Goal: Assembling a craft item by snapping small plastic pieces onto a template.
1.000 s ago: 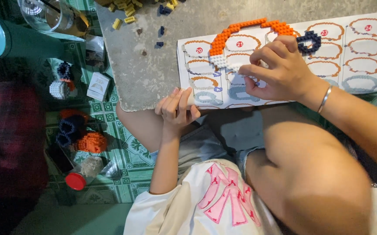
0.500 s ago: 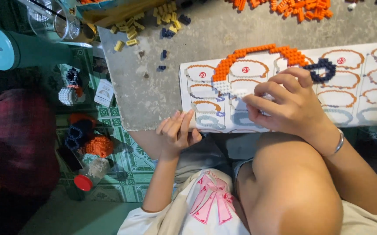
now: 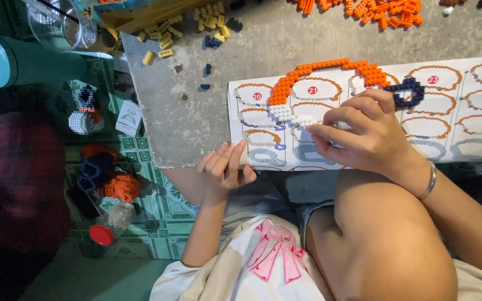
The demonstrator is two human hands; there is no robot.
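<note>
**A:** so what's going on at the worktop (image 3: 207,111) here?

**B:** small brick build. There's an instruction sheet (image 3: 452,120) lying flat on the grey slab, covered in little step drawings, and on top of it sits a half-built arch of bricks (image 3: 330,69): orange across the top, white at its left end, dark blue loop at the right end.

**A:** and the hands?

**B:** right hand (image 3: 363,136) is over the sheet, fingers pinched together right at the white end of the arch. Fingertips are touching the white bricks, looks like a pinch on that part, but I can't tell if there's a loose brick between them. There's a silver bangle (image 3: 430,181) on that wrist.

**A:** left one?

**B:** left hand (image 3: 224,167) is at the near edge of the worktop, just by the sheet's bottom left corner. Fingers straight and held together, loosely open, not gripping anything I can see.

**A:** spare bricks anywhere?

**B:** yep, a pile of orange ones (image 3: 380,11) along the far edge, well apart from the hands, plus yellow ones (image 3: 165,39) and a few dark blue ones (image 3: 221,30) toward the far left. Off the slab, on the floor to the left, there's a teal cup (image 3: 7,58) and a jar with a red lid (image 3: 104,231).
</note>
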